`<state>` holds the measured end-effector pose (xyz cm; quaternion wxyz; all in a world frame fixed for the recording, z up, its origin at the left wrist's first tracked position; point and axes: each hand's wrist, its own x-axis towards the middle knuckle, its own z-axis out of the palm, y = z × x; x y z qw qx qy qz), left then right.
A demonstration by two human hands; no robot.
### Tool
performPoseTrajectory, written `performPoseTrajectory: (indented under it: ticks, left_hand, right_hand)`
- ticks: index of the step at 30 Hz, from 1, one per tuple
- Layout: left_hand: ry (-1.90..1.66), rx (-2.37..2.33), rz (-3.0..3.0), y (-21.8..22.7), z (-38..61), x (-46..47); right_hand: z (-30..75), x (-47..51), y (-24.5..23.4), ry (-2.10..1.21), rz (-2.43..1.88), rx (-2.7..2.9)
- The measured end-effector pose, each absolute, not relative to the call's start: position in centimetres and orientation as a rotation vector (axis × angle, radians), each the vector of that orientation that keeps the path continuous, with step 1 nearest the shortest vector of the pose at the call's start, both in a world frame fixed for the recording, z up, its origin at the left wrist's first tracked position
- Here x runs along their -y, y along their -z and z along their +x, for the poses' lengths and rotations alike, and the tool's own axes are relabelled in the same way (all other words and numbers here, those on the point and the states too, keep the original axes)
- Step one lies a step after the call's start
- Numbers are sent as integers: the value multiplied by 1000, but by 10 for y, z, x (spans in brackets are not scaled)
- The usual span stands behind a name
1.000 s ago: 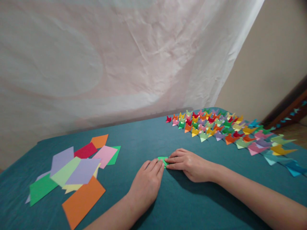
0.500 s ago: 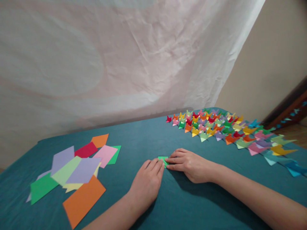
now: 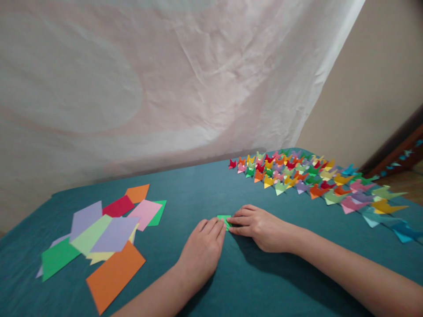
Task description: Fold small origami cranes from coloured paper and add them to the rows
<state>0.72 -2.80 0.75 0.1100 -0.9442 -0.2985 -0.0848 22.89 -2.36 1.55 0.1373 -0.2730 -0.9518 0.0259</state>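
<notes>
One small green paper (image 3: 223, 217) is seen in the head view, laid on a blue-green cloth (image 3: 188, 193), and it is touched from both sides by the left hand (image 3: 202, 248) and the right hand (image 3: 262, 229). A crooked crease could be made if the paper were pushed unevenly by the two sets of fingers, and a slipped edge might be missed because much of the paper is covered. It could also be skidded or rucked up, since little firm backing may be given by a soft cloth. If the right arm were swung outward, the nearest of the paper birds (image 3: 319, 191) could be knocked over; if the left arm were moved sideways, the orange sheet (image 3: 115, 277) just beside it could be shifted, along with the other loose sheets (image 3: 115, 235). As for position, the paper is placed under the left fingertips and at the tips of the right fingers, with its far edge uncovered. The palms are held apart while the fingertips are brought close to each other; whether the paper is pinched or merely pressed by either hand cannot be told.
</notes>
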Motion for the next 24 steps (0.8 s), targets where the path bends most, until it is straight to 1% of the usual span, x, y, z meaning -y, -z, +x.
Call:
performPoseTrajectory:
  ticks: [11, 24]
  left_hand:
    - [182, 899, -2810, -15, 6, 26]
    - [207, 904, -2862, -17, 1, 22]
  right_hand:
    - [223, 22, -13, 10, -842, 2762]
    - [221, 20, -10, -46, -834, 2722]
